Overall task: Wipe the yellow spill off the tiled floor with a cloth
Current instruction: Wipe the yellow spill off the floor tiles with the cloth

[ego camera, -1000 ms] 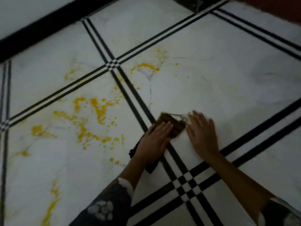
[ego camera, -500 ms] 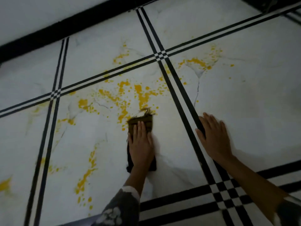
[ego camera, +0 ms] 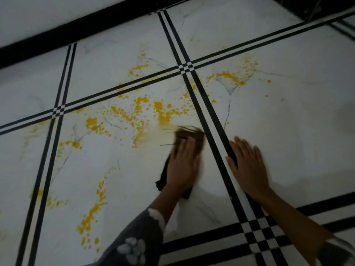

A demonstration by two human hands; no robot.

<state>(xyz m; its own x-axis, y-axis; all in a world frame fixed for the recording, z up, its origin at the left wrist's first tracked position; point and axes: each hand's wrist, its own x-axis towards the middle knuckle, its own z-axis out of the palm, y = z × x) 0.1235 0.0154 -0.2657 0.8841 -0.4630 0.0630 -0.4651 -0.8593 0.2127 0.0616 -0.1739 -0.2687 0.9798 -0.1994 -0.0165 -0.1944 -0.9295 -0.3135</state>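
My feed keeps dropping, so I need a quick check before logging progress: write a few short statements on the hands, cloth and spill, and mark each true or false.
1. The left hand presses flat on the cloth. True.
2. The right hand holds a second cloth. False: it rests flat on the bare floor, holding nothing.
3. Yellow spill lies just beyond the cloth. True.
4. The cloth lies right of the double black line. False: it lies left of that line.
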